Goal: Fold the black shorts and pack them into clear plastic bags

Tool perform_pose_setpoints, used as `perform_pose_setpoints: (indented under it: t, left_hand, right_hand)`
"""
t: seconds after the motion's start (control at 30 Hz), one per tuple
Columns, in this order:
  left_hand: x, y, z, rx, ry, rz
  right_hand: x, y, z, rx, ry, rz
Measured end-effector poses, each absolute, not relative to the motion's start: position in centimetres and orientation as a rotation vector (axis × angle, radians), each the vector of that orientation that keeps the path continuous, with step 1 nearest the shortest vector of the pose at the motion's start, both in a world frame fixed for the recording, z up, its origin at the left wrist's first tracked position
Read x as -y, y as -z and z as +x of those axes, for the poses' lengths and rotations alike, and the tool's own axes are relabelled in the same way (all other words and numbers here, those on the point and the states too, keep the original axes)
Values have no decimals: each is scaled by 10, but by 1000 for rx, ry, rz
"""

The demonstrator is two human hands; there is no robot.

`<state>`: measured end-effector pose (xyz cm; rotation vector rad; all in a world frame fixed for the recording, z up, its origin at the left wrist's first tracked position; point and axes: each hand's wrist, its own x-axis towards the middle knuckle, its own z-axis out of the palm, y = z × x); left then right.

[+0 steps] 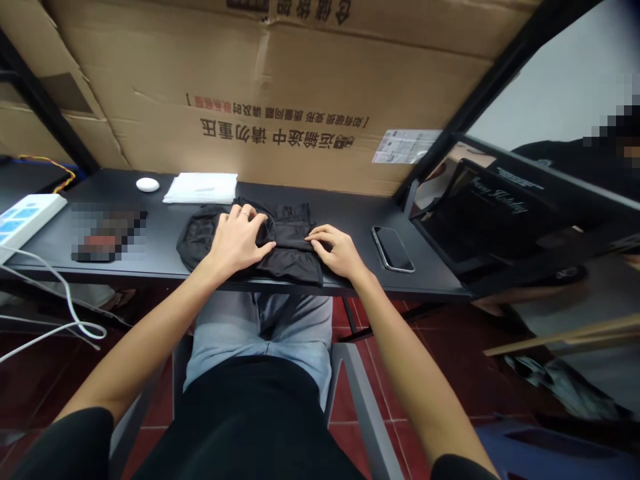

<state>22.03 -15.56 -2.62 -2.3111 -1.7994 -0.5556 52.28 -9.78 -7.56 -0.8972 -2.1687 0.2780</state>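
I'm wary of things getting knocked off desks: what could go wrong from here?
The black fabric under the left hand reaches about to the front edge of the desk, so a pull toward the body might drag it over.
The phone on the right lies beside the right hand, apart from it; a wide sideways sweep might bump it.
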Motion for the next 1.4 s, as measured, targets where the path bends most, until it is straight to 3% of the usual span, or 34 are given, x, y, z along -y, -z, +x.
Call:
perform_pose_setpoints:
  t: [0.13,0.37,0.53,0.8,1.03,1.4]
  left_hand:
    - [142,27,222,1853,496,-2319]
    - [134,17,137,2061,894,-1993]
    - [139,32,81,2279,662,-1961]
    - [110,28,75,1930,678,-2213]
    - [84,26,78,1938,637,-2290]
    - [193,14,72,1713,1191,-2439]
  right_hand:
    - [99,75,523,2173,-282,-911]
    - [98,77,522,2165,-294,-911]
    - [97,78,521,2176,-289,-904]
    - [75,68,516,2200,-232,-990]
    - [55,64,506,2241,-219,-1159]
    - [135,41,527,2124,-380,-797]
